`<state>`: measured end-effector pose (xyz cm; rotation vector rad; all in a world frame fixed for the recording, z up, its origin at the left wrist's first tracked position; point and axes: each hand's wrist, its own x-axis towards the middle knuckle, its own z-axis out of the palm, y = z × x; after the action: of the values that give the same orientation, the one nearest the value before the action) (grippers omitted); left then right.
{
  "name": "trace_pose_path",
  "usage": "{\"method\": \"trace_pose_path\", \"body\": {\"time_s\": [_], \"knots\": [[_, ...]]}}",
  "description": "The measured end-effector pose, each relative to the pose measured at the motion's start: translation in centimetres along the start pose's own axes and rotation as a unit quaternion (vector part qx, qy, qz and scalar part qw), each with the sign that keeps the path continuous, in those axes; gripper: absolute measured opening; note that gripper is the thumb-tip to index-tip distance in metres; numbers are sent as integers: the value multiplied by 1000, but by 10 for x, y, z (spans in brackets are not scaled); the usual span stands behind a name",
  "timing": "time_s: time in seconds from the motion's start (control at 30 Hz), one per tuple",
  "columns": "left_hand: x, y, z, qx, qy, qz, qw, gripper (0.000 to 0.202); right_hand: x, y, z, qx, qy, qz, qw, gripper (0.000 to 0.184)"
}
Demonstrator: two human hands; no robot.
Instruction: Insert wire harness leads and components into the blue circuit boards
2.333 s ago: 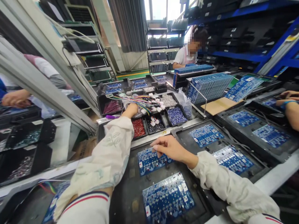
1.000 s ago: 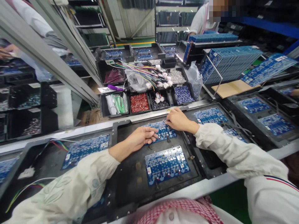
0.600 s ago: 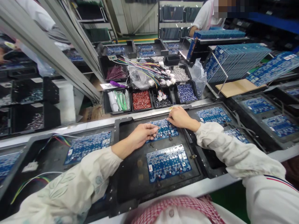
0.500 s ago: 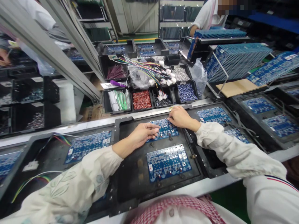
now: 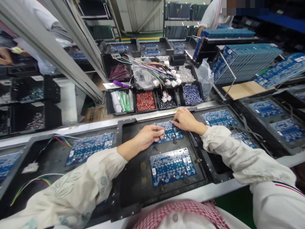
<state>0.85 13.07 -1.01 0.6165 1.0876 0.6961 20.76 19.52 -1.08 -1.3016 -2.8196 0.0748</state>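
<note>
We had the blue board (image 5: 170, 134) below us: left hand (image 5: 147, 137) over its 9 o'clock, fingers pressed together; right hand (image 5: 186, 120) at 1 o'clock, fingers curled, pinch we couldn't tell.

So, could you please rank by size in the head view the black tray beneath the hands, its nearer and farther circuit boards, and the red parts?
1. Black tray
2. Nearer circuit board
3. Farther circuit board (partly covered) and red parts, order unsure

Bare left hand (image 5: 150, 137) kinda hides one end of the upper blue rectangular circuit board (image 5: 170, 131); can't tell if its pinched fingertips (image 5: 162, 129) hold anything tiny.
</note>
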Motion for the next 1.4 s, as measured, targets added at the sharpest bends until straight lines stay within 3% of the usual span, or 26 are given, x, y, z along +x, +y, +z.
{"method": "trace_pose_path", "body": {"time_s": [0.2, 0.33, 0.6, 0.7, 0.87, 1.1, 1.4], "knots": [[1, -2, 3, -5, -38, -7, 999, 14, -5, -7, -12, 53, -1, -1, 999, 20], [0, -1, 7, -23, -52, -13, 998, 14, -6, -19, -22, 158, 23, -73, 984, 21], [-15, 6, 6, 2, -6, -28, 1000, 14, -2, -10, -3, -6, 2, -27, 1000, 17], [-15, 4, 4, 19, -17, -29, 999, 15, -2, -9, 2, -9, -2, -29, 1000, 17], [-17, -2, 1, 23, -5, 28, 999, 19, -2, -8, 1, 2, -15, -50, 999, 14], [-29, -4, 1, -6, 7, -2, 1000, 6, -1, -6, 1, 5, -6, -34, 999, 16], [-32, -10, 3, -29, 9, 12, 999, 8, -1, -8, -2, 18, -19, -34, 999, 15]]}}
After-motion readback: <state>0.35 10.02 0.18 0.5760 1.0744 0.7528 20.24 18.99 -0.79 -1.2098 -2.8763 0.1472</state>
